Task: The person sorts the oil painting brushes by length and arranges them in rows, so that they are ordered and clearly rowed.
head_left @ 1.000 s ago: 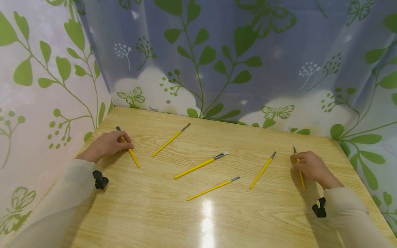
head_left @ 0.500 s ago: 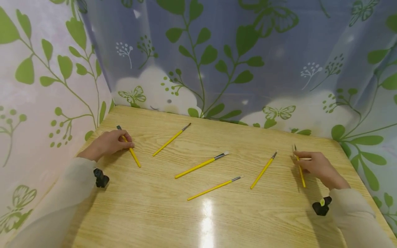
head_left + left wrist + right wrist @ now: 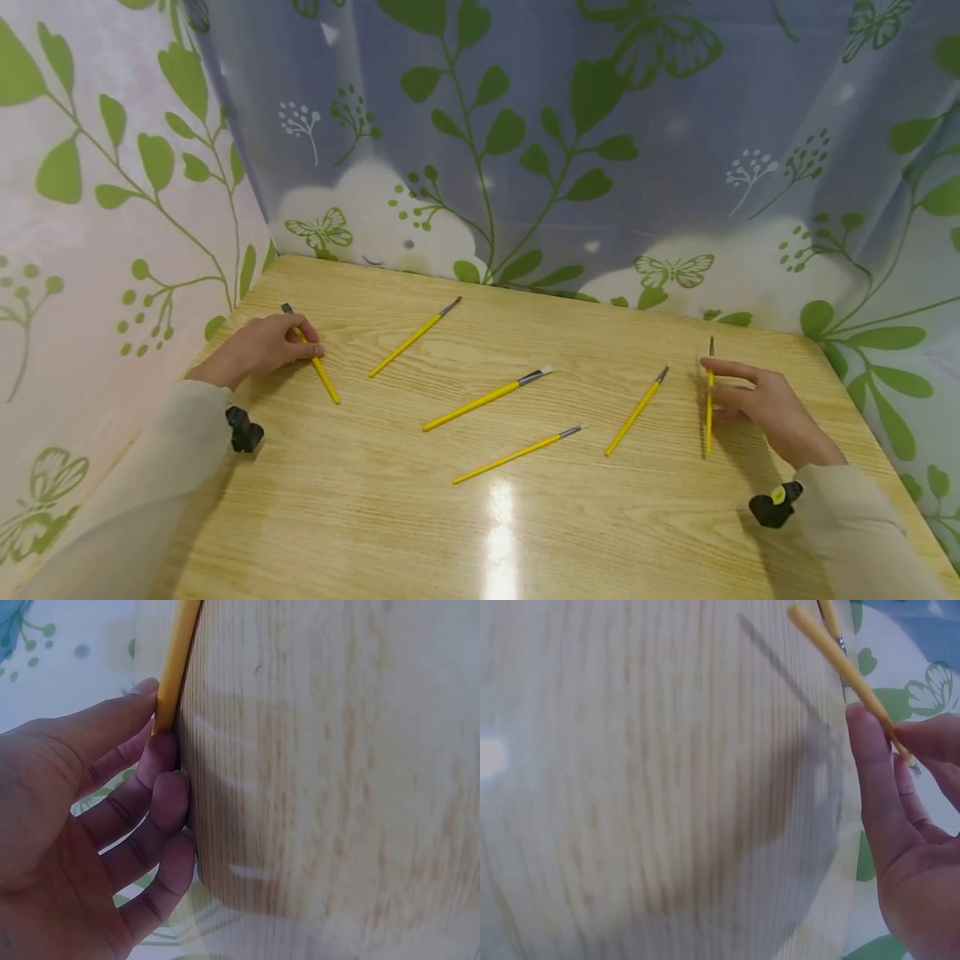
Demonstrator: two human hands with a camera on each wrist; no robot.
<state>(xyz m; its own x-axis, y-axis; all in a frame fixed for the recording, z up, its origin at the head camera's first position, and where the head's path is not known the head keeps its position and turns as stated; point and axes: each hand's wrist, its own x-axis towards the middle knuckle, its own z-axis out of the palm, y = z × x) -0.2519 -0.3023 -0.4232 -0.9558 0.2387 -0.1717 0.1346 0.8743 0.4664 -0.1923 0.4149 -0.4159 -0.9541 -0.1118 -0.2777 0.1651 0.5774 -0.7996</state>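
Note:
On the left side of the table, my left hand (image 3: 266, 346) pinches a yellow-handled paintbrush (image 3: 326, 382) between thumb and fingers. Its dark flat tip points toward the back, and its handle lies low along the tabletop. Over at the right, my right hand (image 3: 765, 408) holds a thinner yellow paintbrush (image 3: 708, 437) in its fingertips, bristles pointing to the back wall. In the right wrist view this brush's handle (image 3: 829, 649) stands off the wood, with its shadow falling apart from it. The left wrist view shows the other handle (image 3: 177, 664) against the thumb tip.
Between the hands lie several more yellow paintbrushes: one at the back left (image 3: 415, 338), a thick white-tipped brush (image 3: 480, 407) in the middle, a thin brush (image 3: 517, 456) nearer the front, and a short brush (image 3: 636, 411) beside my right hand. Printed cloth (image 3: 525, 167) borders the wooden table (image 3: 360, 517).
The right hand's paintbrush has swung from a slant to nearly straight front-to-back, its handle end shifting left, and has come up off the table. The left hand and its brush stay put.

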